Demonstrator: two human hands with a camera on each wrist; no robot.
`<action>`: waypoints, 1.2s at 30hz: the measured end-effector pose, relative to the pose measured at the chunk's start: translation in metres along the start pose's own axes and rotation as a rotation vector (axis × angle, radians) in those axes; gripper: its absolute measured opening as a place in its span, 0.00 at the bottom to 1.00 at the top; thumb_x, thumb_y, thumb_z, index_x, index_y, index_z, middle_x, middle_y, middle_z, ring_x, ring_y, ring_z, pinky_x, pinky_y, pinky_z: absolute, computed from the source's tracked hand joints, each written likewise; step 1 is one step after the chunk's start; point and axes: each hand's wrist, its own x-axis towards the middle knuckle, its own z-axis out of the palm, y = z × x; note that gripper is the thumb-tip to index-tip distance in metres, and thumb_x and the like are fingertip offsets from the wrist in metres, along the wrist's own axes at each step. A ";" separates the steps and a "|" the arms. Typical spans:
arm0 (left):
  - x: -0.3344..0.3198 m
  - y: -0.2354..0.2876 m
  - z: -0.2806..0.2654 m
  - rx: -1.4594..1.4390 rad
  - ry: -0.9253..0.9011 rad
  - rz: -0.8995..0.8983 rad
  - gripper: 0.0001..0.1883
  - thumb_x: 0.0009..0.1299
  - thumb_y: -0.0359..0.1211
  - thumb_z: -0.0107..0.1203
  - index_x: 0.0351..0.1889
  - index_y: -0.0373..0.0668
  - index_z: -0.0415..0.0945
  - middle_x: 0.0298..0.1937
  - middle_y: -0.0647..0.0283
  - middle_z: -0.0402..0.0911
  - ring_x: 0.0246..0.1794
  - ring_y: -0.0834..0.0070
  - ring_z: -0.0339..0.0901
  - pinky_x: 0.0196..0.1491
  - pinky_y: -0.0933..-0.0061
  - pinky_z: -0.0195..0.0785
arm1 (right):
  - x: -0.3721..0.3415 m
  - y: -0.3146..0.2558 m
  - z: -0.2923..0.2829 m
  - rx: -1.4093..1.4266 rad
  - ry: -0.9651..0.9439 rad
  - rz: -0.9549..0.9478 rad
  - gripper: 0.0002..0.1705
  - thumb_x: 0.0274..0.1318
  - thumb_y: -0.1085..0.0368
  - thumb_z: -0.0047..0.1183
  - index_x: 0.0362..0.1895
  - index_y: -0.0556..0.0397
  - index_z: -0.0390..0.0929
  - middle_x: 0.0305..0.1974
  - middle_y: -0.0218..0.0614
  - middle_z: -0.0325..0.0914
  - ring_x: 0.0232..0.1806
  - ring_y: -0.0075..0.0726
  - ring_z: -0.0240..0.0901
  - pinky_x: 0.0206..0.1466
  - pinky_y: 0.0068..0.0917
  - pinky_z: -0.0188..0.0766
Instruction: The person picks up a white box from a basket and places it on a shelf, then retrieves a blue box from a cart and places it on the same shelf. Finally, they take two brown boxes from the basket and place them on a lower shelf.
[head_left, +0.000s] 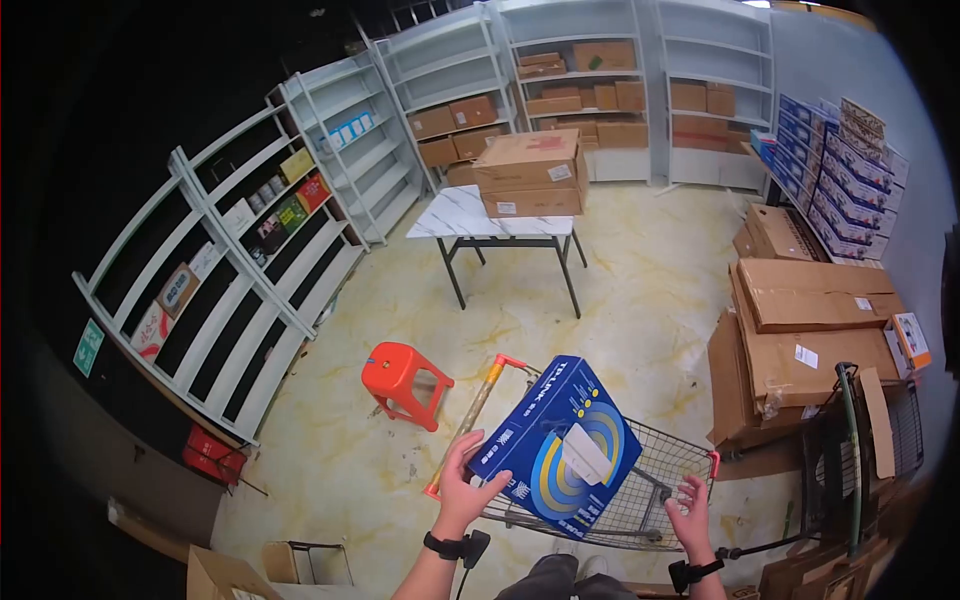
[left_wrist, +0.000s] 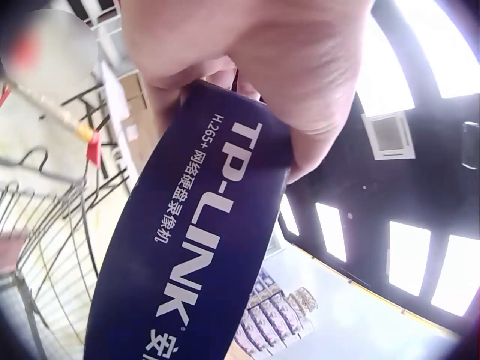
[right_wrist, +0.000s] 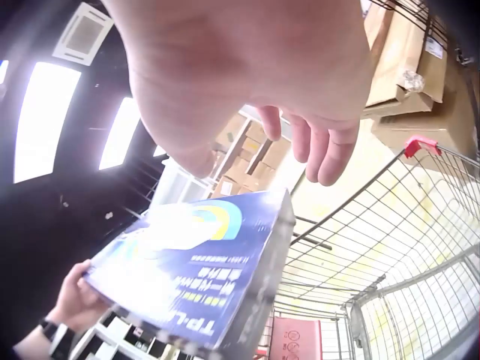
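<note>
A blue TP-LINK carton (head_left: 530,440) with yellow and light-blue arcs on its face is held tilted over a wire shopping cart (head_left: 660,465). My left hand (head_left: 466,495) grips it by one end, thumb on the printed face. In the left wrist view, that hand's fingers wrap the end of the carton (left_wrist: 191,217), with the TP-LINK side showing. My right hand (head_left: 690,515) is apart from the carton, near the cart's right side, fingers loosely bent and holding nothing. From the right wrist, the carton (right_wrist: 187,262) appears below this hand's fingers.
Beyond the cart stand a red plastic stool (head_left: 405,380) and a folding table (head_left: 440,215) bearing brown cartons (head_left: 530,165). Shelving racks (head_left: 350,140) line the left and back. Large cardboard boxes (head_left: 810,320) and a second cart (head_left: 855,460) crowd the right.
</note>
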 end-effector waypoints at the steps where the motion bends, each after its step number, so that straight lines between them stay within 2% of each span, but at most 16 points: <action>1: -0.008 0.010 -0.017 -0.020 -0.020 -0.046 0.41 0.55 0.25 0.74 0.66 0.40 0.64 0.68 0.56 0.66 0.63 0.69 0.72 0.61 0.68 0.72 | 0.006 -0.018 0.004 0.029 -0.048 -0.046 0.44 0.47 0.69 0.65 0.68 0.51 0.58 0.66 0.42 0.64 0.65 0.44 0.66 0.63 0.41 0.67; 5: -0.045 0.070 -0.055 0.141 -0.056 0.084 0.37 0.55 0.28 0.74 0.63 0.40 0.68 0.62 0.57 0.74 0.60 0.69 0.75 0.61 0.68 0.71 | 0.021 -0.076 0.053 0.131 -0.240 -0.208 0.47 0.47 0.68 0.66 0.70 0.51 0.56 0.69 0.42 0.62 0.69 0.46 0.62 0.67 0.44 0.63; 7: -0.065 0.081 -0.076 0.157 -0.114 0.053 0.36 0.55 0.29 0.75 0.63 0.41 0.69 0.61 0.58 0.77 0.60 0.69 0.76 0.63 0.67 0.69 | 0.018 -0.095 0.106 0.411 -0.560 -0.225 0.50 0.47 0.67 0.68 0.72 0.50 0.54 0.70 0.43 0.60 0.72 0.46 0.57 0.70 0.45 0.58; 8: -0.074 0.086 -0.086 0.135 -0.130 0.045 0.37 0.55 0.29 0.75 0.63 0.40 0.69 0.62 0.57 0.77 0.61 0.69 0.75 0.64 0.67 0.68 | 0.009 -0.087 0.138 0.559 -0.629 -0.146 0.50 0.48 0.65 0.70 0.72 0.50 0.53 0.69 0.40 0.62 0.69 0.41 0.60 0.70 0.42 0.59; 10: -0.092 0.092 -0.114 0.203 -0.166 0.052 0.38 0.55 0.29 0.75 0.63 0.40 0.67 0.65 0.55 0.74 0.64 0.65 0.74 0.66 0.66 0.66 | -0.005 -0.053 0.190 0.509 -0.803 0.164 0.33 0.54 0.65 0.67 0.63 0.54 0.68 0.54 0.31 0.77 0.55 0.29 0.73 0.62 0.30 0.69; 12: -0.111 0.088 -0.152 0.115 -0.039 -0.004 0.42 0.55 0.29 0.74 0.68 0.39 0.63 0.69 0.52 0.70 0.68 0.62 0.70 0.68 0.64 0.64 | -0.031 -0.056 0.239 0.635 -0.822 0.175 0.24 0.57 0.68 0.63 0.58 0.55 0.73 0.51 0.31 0.79 0.51 0.27 0.74 0.58 0.29 0.72; 16: -0.170 0.075 -0.256 0.014 0.270 -0.044 0.46 0.58 0.30 0.72 0.72 0.38 0.55 0.71 0.50 0.65 0.71 0.60 0.65 0.69 0.60 0.62 | -0.073 -0.084 0.337 0.647 -0.914 0.234 0.21 0.59 0.69 0.62 0.56 0.55 0.73 0.49 0.30 0.79 0.48 0.27 0.76 0.55 0.30 0.74; 18: -0.216 0.050 -0.322 0.667 0.358 -0.270 0.45 0.63 0.29 0.66 0.75 0.40 0.51 0.72 0.49 0.63 0.71 0.59 0.65 0.69 0.58 0.61 | -0.086 -0.107 0.385 0.712 -0.855 0.328 0.18 0.65 0.65 0.57 0.57 0.54 0.72 0.51 0.30 0.78 0.49 0.28 0.75 0.56 0.32 0.74; 19: -0.245 0.030 -0.353 0.659 0.375 -0.281 0.45 0.63 0.29 0.66 0.75 0.40 0.51 0.72 0.49 0.63 0.71 0.59 0.65 0.69 0.58 0.61 | -0.092 -0.120 0.411 0.760 -0.841 0.361 0.19 0.68 0.62 0.55 0.58 0.54 0.71 0.52 0.32 0.77 0.52 0.30 0.75 0.58 0.34 0.73; 21: -0.302 -0.006 -0.400 0.273 0.568 -0.482 0.42 0.65 0.26 0.60 0.76 0.42 0.49 0.72 0.49 0.62 0.68 0.58 0.67 0.67 0.58 0.63 | -0.104 -0.139 0.463 0.837 -0.837 0.452 0.23 0.71 0.54 0.50 0.62 0.53 0.69 0.56 0.35 0.75 0.57 0.37 0.73 0.63 0.39 0.70; 22: -0.311 -0.004 -0.409 0.257 0.584 -0.497 0.42 0.65 0.26 0.60 0.76 0.42 0.49 0.72 0.49 0.62 0.68 0.58 0.67 0.67 0.58 0.63 | -0.112 -0.153 0.485 0.865 -0.850 0.510 0.27 0.72 0.49 0.48 0.64 0.53 0.67 0.59 0.37 0.74 0.61 0.40 0.71 0.66 0.41 0.68; 24: -0.316 0.005 -0.426 0.038 0.684 -0.340 0.41 0.66 0.22 0.56 0.76 0.45 0.49 0.71 0.49 0.64 0.68 0.60 0.67 0.64 0.60 0.66 | -0.133 -0.183 0.524 0.854 -0.988 0.603 0.37 0.72 0.37 0.36 0.69 0.52 0.64 0.66 0.39 0.70 0.66 0.43 0.67 0.71 0.42 0.62; 26: -0.300 0.014 -0.432 0.017 0.711 -0.363 0.41 0.67 0.24 0.57 0.76 0.43 0.48 0.69 0.50 0.65 0.66 0.63 0.70 0.62 0.62 0.68 | -0.155 -0.201 0.556 0.911 -1.046 0.646 0.39 0.71 0.34 0.34 0.70 0.51 0.63 0.67 0.39 0.69 0.68 0.43 0.66 0.72 0.42 0.60; 29: -0.268 0.013 -0.456 -0.015 0.712 -0.161 0.43 0.63 0.25 0.65 0.72 0.37 0.50 0.64 0.53 0.69 0.60 0.67 0.74 0.62 0.63 0.70 | -0.191 -0.226 0.603 0.896 -1.076 0.693 0.40 0.71 0.33 0.34 0.71 0.51 0.62 0.69 0.37 0.67 0.70 0.42 0.63 0.74 0.42 0.57; 32: -0.240 0.009 -0.479 -0.047 0.844 -0.118 0.41 0.62 0.24 0.66 0.69 0.38 0.53 0.62 0.54 0.70 0.60 0.68 0.74 0.62 0.65 0.70 | -0.194 -0.232 0.637 0.901 -1.130 0.749 0.38 0.72 0.36 0.35 0.71 0.51 0.62 0.70 0.35 0.66 0.71 0.42 0.61 0.75 0.43 0.55; 36: -0.221 -0.015 -0.530 -0.100 0.871 -0.150 0.40 0.62 0.24 0.67 0.68 0.38 0.54 0.62 0.54 0.71 0.60 0.69 0.74 0.62 0.65 0.70 | -0.163 -0.207 0.698 0.812 -1.136 0.697 0.35 0.73 0.39 0.35 0.71 0.49 0.62 0.69 0.34 0.66 0.70 0.41 0.62 0.75 0.44 0.54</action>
